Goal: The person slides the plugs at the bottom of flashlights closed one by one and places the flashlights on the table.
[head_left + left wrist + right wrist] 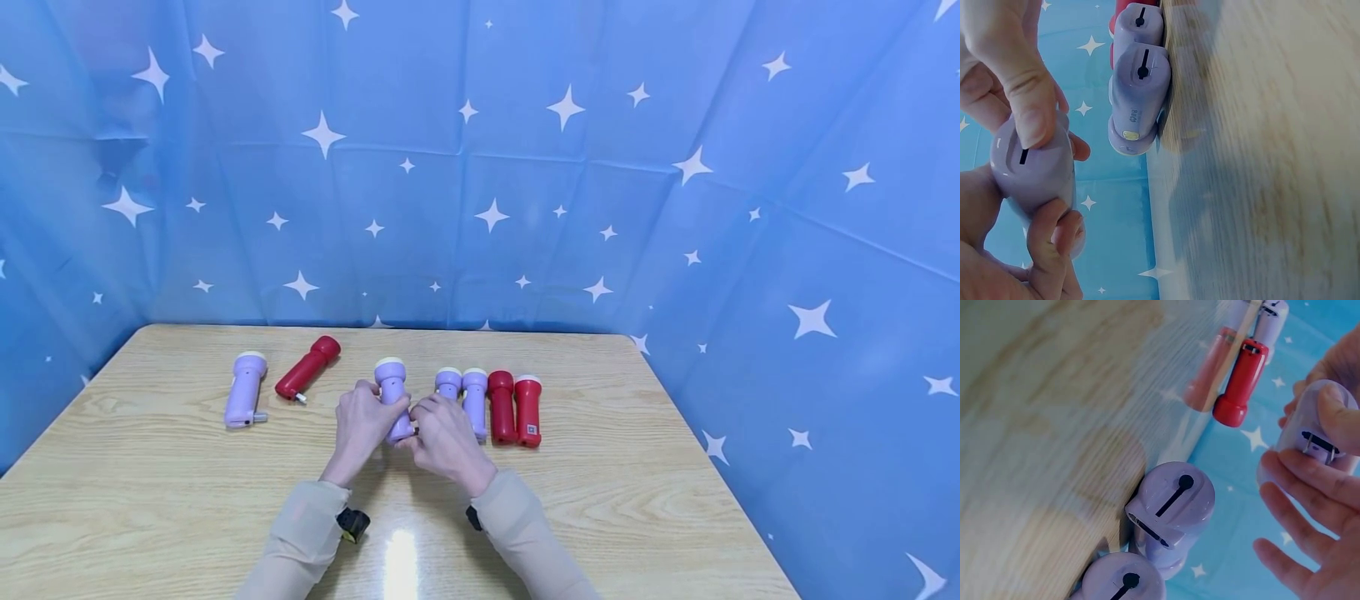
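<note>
A purple flashlight point(391, 390) with a pale rim is held up over the table by both hands. My left hand point(360, 425) grips its body from the left. At the base, my right hand point(448, 443) pinches the end, its thumb pressed by the dark slot in the left wrist view. Two metal plug prongs point(1311, 445) stick out of the base between the right hand's fingers, with the other fingers spread. Just right of the hands, two more purple flashlights point(475, 404) stand side by side, one partly hidden behind the right hand.
Two red flashlights point(502, 408) continue the row on the right. Toward the left, a purple flashlight point(244, 392) and a tilted red flashlight point(309, 367) lie with their plugs out. A blue star-patterned cloth point(480, 167) hangs behind the wooden table point(637, 500).
</note>
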### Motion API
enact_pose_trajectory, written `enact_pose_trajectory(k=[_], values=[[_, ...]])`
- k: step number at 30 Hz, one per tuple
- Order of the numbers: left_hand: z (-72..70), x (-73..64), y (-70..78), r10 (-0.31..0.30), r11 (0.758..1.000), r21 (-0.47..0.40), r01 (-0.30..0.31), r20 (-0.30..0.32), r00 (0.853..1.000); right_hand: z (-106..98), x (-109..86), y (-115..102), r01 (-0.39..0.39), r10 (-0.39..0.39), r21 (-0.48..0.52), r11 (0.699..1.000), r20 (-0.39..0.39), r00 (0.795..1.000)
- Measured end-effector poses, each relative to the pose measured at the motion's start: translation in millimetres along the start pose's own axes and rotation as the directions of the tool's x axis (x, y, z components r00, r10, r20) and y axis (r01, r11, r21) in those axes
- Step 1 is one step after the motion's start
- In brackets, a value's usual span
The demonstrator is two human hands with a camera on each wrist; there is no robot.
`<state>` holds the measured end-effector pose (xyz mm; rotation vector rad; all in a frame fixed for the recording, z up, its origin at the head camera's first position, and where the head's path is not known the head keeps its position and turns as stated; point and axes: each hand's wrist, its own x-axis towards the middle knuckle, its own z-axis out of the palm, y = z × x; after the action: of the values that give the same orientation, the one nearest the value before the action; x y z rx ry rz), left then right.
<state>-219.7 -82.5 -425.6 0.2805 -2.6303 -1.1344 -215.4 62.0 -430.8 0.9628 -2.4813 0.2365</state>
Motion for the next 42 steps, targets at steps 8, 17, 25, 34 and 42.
enact_pose_trajectory(k=[8, 17, 25, 34, 42], values=[[0.0, -0.1, 1.5, 0.001, 1.000, -0.004, -0.001, 0.000, 1.000, -0.3, 0.0, 0.2, -0.005, 0.005, -0.018, 1.000, -0.001, 1.000], [0.8, -0.3, 2.5, -0.006, 1.000, -0.007, 0.006, 0.005, 1.000, -0.3, -0.3, 0.3, -0.005, 0.005, -0.024, 1.000, -0.003, 1.000], [2.1, -0.1, 2.8, -0.017, 1.000, 0.000, 0.017, 0.004, 1.000, -1.1, 0.2, 0.1, -0.010, 0.011, -0.029, 1.000, 0.004, 1.000], [3.2, -0.7, 3.0, 0.002, 1.000, 0.010, -0.002, -0.010, 1.000, -1.6, 0.3, -0.6, -0.022, 0.022, -0.024, 0.999, 0.011, 1.000], [4.1, -1.4, 5.9, 0.005, 1.000, 0.011, -0.004, -0.013, 1.000, -1.3, -0.5, -1.4, -0.022, 0.021, -0.074, 0.997, -0.016, 1.000]])
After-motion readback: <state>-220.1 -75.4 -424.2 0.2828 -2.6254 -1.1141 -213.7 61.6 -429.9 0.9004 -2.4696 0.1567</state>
